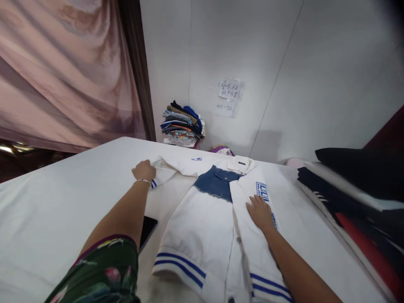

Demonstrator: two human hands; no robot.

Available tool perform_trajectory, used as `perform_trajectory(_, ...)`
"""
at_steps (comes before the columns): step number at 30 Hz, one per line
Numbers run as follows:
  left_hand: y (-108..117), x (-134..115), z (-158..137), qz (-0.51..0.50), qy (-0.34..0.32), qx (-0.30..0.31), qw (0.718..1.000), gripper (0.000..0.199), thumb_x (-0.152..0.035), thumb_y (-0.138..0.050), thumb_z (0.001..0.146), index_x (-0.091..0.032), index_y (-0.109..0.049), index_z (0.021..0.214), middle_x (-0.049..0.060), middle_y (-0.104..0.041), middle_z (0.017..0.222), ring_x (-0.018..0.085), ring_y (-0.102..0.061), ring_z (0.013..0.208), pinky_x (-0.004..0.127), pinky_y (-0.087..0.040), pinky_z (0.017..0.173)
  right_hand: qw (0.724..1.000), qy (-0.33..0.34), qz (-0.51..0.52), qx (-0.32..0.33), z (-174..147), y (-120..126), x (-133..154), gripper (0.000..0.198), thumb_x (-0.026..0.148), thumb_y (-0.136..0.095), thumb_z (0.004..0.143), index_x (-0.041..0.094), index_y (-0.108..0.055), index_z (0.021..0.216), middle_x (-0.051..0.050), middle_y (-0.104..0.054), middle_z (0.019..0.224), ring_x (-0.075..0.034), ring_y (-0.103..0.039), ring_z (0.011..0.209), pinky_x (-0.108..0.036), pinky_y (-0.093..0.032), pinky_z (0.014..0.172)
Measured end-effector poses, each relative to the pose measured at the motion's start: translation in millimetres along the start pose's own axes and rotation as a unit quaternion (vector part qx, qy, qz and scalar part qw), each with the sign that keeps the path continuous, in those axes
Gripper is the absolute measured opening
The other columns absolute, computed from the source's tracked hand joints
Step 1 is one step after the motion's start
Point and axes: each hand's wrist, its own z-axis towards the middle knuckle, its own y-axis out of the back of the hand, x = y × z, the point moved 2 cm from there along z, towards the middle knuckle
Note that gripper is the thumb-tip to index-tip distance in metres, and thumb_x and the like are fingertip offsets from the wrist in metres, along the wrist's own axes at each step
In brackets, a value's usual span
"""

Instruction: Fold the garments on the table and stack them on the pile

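Note:
A white jacket (202, 227) with blue stripes at its hem and cuffs and a denim patch on the chest lies spread on the white table, collar away from me. My left hand (144, 171) is closed on the cuff end of the sleeve stretched out to the left. Flat on the other sleeve, beside its blue lettering, rests my right hand (259, 210) with fingers apart. Snap buttons run down the jacket's front. A dark phone or tablet (147, 230) is partly hidden under my left forearm.
A stack of folded clothes (181, 122) stands at the far edge near the wall. More dark and red garments (356, 210) are piled on the right of the white table (63, 198). Handwritten paper signs (231, 90) hang on the wall; a pink curtain (69, 63) covers the left.

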Motion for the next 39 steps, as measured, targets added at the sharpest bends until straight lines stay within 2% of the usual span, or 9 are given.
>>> perform_trajectory(5, 43.4, -52.2, 12.6, 0.022, -0.209, -0.198, 0.957, 0.029, -0.01, -0.039, 0.088, -0.021, -0.065, 0.089, 0.008, -0.063, 0.117, 0.023, -0.042, 0.129, 0.051, -0.011, 0.115, 1.0, -0.001, -0.002, 0.0, -0.1, 0.2, 0.1, 0.045, 0.039, -0.038, 0.095, 0.02, -0.054, 0.133, -0.008, -0.044, 0.147, -0.028, -0.033, 0.137, -0.043, -0.028, 0.108)
perform_trajectory(10, 79.4, -131.3, -29.7, -0.021, -0.394, -0.269, 0.879, 0.031, -0.022, -0.034, 0.095, -0.026, -0.064, 0.104, 0.0, -0.05, 0.141, 0.018, -0.023, 0.142, 0.05, 0.01, 0.117, 1.0, -0.01, 0.023, 0.015, 0.2, -0.1, 1.3, 0.046, 0.039, -0.038, 0.095, 0.02, -0.053, 0.134, -0.008, -0.042, 0.148, -0.028, -0.03, 0.139, -0.045, -0.025, 0.11)
perform_trajectory(14, 50.7, -183.0, -99.9, -0.077, -0.528, -0.171, 0.828, 0.034, -0.021, -0.036, 0.096, -0.027, -0.06, 0.119, 0.003, -0.047, 0.145, 0.021, -0.022, 0.144, 0.055, 0.009, 0.116, 0.981, -0.061, 0.181, 0.041, 5.6, 12.4, -3.5, 0.048, 0.041, -0.045, 0.091, 0.017, -0.056, 0.131, -0.01, -0.042, 0.148, -0.027, -0.027, 0.142, -0.046, -0.02, 0.114)
perform_trajectory(18, -11.5, -208.8, -177.6, -0.12, -0.654, -0.038, 0.746, 0.046, -0.012, -0.039, 0.092, -0.03, -0.05, 0.133, 0.004, -0.043, 0.149, 0.021, -0.024, 0.144, 0.052, -0.005, 0.118, 0.887, -0.104, 0.447, 0.043, 3.2, 43.2, -1.1, 0.065, 0.057, -0.022, 0.095, 0.017, -0.046, 0.14, -0.011, -0.052, 0.14, -0.023, -0.047, 0.13, -0.039, -0.038, 0.106)
perform_trajectory(20, -38.4, -213.8, -206.3, -0.13, -0.638, -0.025, 0.759, 0.052, -0.011, -0.04, 0.09, -0.025, -0.042, 0.14, 0.008, -0.037, 0.152, 0.024, -0.02, 0.145, 0.054, -0.009, 0.117, 0.821, -0.086, 0.562, 0.045, -4.9, 57.3, 9.2, 0.072, 0.064, -0.011, 0.093, 0.021, -0.038, 0.145, -0.009, -0.058, 0.134, -0.023, -0.057, 0.12, -0.04, -0.047, 0.097)
perform_trajectory(24, -72.8, -211.0, -237.5, -0.153, -0.478, 0.068, 0.862, 0.059, -0.02, -0.045, 0.09, -0.012, -0.029, 0.146, 0.02, -0.037, 0.15, 0.032, -0.038, 0.136, 0.05, -0.037, 0.104, 0.711, -0.111, 0.689, 0.088, -25.6, 64.3, 28.5, 0.069, 0.068, -0.031, 0.089, 0.024, -0.042, 0.141, -0.009, -0.061, 0.13, -0.025, -0.064, 0.109, -0.041, -0.053, 0.086)
perform_trajectory(29, -79.0, -180.9, -248.2, -0.158, -0.418, 0.226, 0.866, 0.057, -0.026, -0.056, 0.083, -0.016, -0.045, 0.138, 0.013, -0.065, 0.122, 0.03, -0.061, 0.111, 0.042, -0.044, 0.097, 0.729, -0.161, 0.646, 0.158, -42.1, 56.0, 19.3, 0.059, 0.044, -0.06, 0.08, 0.026, -0.046, 0.135, -0.008, -0.064, 0.125, -0.025, -0.065, 0.108, -0.037, -0.055, 0.083)
perform_trajectory(34, -56.1, -122.0, -224.7, -0.152, -0.384, 0.174, 0.894, 0.04, -0.034, -0.057, 0.085, -0.02, -0.06, 0.122, 0.011, -0.061, 0.131, 0.029, -0.054, 0.121, 0.042, -0.037, 0.106, 0.739, -0.145, 0.634, 0.176, -48.9, 61.6, 9.1, 0.042, 0.027, -0.067, 0.067, 0.024, -0.062, 0.109, -0.004, -0.073, 0.101, -0.026, -0.067, 0.099, -0.041, -0.054, 0.086)
perform_trajectory(39, -43.1, -54.6, -197.0, -0.038, -0.233, 0.142, 0.961, 0.05, -0.035, -0.054, 0.085, -0.017, -0.05, 0.131, 0.016, -0.05, 0.141, 0.033, -0.045, 0.13, 0.047, -0.038, 0.104, 0.754, -0.099, 0.643, 0.09, -21.5, 108.7, 13.0, 0.021, 0.028, -0.069, 0.066, 0.021, -0.066, 0.086, -0.003, -0.074, 0.081, -0.026, -0.069, 0.084, -0.042, -0.054, 0.085)
